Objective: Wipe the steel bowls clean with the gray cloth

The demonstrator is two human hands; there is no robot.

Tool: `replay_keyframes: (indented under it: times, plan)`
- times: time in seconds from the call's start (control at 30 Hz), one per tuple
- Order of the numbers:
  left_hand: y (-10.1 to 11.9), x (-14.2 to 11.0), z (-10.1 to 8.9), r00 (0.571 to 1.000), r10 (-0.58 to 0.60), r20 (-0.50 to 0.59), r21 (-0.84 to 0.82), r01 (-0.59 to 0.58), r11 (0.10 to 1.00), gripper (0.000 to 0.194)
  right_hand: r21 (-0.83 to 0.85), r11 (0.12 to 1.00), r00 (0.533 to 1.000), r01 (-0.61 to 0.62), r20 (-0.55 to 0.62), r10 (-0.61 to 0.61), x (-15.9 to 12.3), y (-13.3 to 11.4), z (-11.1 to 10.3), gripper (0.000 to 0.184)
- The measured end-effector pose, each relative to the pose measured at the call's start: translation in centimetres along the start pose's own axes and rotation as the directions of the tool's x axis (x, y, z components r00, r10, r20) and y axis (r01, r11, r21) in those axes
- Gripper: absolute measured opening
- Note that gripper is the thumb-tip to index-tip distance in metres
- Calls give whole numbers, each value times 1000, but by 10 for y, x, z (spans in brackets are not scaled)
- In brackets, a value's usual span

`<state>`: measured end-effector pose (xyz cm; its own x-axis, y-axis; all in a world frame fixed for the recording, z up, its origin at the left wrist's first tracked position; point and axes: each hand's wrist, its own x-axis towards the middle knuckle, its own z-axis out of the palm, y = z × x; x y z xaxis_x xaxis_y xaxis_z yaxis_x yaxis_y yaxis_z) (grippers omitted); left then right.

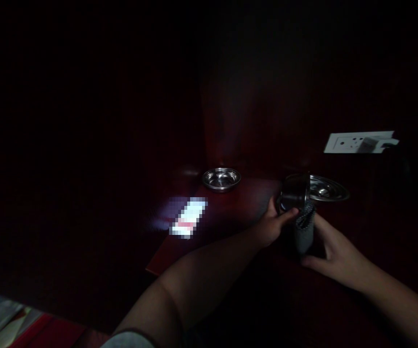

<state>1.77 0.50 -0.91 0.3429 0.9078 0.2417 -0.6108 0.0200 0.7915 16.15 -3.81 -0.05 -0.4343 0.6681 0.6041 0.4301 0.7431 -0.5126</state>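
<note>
In the dim light my left hand (271, 224) grips a dark, shiny metal bowl or pot (294, 191), its thumb along the near side. The vessel is tilted on its side, so its inside is hidden from me. My right hand (327, 246) is closed around a grey patterned cloth (304, 229), which touches the vessel's rim from the right. A shallow steel dish (221, 180) sits to the left on the dark red surface. Behind my hands lies a round steel lid or plate (327, 189), partly covered by the vessel.
A bright, blurred-out phone-like screen (189, 218) lies left of my forearms on the reddish surface (165, 258). On the wall at right is a white socket plate (357, 142) with a plug in it. Papers (2, 319) show at the lower left.
</note>
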Motion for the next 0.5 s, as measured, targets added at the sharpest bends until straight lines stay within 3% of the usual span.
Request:
replay_keyframes:
  times: [0.1, 0.23, 0.43, 0.5]
  plan:
    - [-1, -2, 1, 998, -54, -28, -29, 53, 998, 67, -69, 996, 998, -62, 26, 64, 2, -3, 6, 72]
    - [-2, -2, -1, 997, -75, -16, -57, 74, 996, 57, -96, 995, 999, -32, 41, 36, 8, -9, 3, 51]
    - [-7, 9, -12, 950, -308, 58, -88, 312, 946, 65, -10, 1000, 988, 23, 156, -21, 15, -12, -12, 24]
    - [-6, 10, -14, 942, -331, 59, -88, 335, 938, 68, 7, 1000, 981, 1, 192, -2, 16, -11, -16, 17]
